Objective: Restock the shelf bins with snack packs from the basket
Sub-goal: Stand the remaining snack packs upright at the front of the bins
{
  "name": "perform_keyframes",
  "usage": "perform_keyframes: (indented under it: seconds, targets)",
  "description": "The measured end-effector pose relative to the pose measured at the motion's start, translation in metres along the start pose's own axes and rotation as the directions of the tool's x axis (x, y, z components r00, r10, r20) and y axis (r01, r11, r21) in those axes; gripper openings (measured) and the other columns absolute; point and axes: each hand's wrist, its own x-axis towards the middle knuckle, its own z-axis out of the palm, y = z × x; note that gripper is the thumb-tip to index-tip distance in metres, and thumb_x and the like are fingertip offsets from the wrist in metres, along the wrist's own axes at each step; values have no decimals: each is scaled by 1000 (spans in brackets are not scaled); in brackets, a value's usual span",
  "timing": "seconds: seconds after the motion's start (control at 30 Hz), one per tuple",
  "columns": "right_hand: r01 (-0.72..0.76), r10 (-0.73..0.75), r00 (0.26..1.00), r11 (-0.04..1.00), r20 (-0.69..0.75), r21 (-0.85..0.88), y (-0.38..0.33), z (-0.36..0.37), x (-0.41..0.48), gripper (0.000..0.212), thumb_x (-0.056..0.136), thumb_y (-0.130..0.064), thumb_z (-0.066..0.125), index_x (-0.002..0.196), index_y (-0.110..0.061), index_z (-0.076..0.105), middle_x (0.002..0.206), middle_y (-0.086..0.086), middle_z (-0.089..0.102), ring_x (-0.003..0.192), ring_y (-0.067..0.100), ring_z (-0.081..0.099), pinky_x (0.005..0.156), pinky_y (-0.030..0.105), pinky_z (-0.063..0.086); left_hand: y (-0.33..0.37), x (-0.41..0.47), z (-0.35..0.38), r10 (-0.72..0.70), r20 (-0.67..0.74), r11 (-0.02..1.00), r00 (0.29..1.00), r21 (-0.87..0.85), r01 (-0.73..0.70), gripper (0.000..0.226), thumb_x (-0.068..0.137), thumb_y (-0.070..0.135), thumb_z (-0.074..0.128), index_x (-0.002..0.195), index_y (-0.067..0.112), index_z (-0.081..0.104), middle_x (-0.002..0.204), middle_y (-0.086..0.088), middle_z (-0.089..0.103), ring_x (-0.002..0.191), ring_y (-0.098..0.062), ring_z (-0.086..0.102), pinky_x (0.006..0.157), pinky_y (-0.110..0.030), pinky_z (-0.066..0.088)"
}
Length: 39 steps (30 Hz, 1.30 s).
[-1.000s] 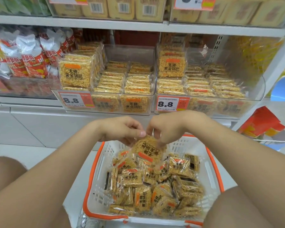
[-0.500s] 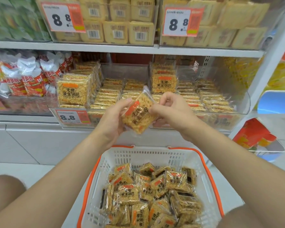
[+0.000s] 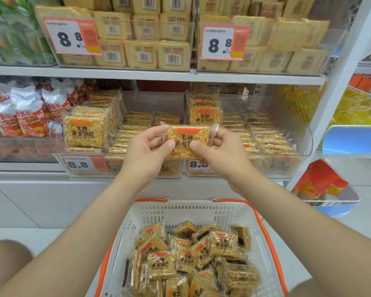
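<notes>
Snack pack (image 3: 187, 144), pinched at its sides between thumb and fingers of left hand (image 3: 144, 153) and right hand (image 3: 221, 157), hangs before the bins (image 3: 306, 144) above the basket (image 3: 193, 213), where slick wrapper could slip or catch the bin's near wall.

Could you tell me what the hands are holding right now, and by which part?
One snack pack: the left hand pinches its left side, the right hand its right side, thumbs on the front.

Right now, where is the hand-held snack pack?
Centre of the head view: the clear-wrapped golden snack pack is pinched between left hand and right hand, before the clear shelf bins, above the white orange-rimmed basket.
</notes>
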Motion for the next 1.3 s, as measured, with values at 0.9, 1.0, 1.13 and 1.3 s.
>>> perform_keyframes:
  seconds: [0.9,1.0,1.13,1.3]
  targets:
    - [-3,-143,943,898,-300,-439,30,-26,112,54,81,-41,89,115,-17,55,94,-2,64,90,5,48,68,27,35,-13,22,38,252,10,764,968,611,-206,43,93,27,79,133,28,63,119,14,72,78,4,72,82,-24,58]
    - [-6,-157,946,865,-282,-502,30,-27,114,51,80,-45,90,107,-16,57,95,-4,62,92,11,52,69,28,36,-14,21,38,259,16,758,966,616,-214,44,95,26,77,136,27,62,121,14,71,81,3,72,86,-28,59]
    - [-7,-166,946,847,-277,-531,27,-30,110,35,88,-42,83,102,-14,67,95,-4,65,82,3,46,67,22,34,-16,22,35,262,46,747,964,623,-233,46,97,27,76,140,26,60,124,13,71,84,3,72,83,-16,50]
    - [-47,-95,967,843,-234,-536,23,-34,96,31,100,-20,66,129,-10,70,83,-7,64,96,16,61,96,29,47,-22,15,34,338,95,703,936,636,-319,47,97,25,75,141,25,58,126,12,69,91,1,70,94,-32,56]
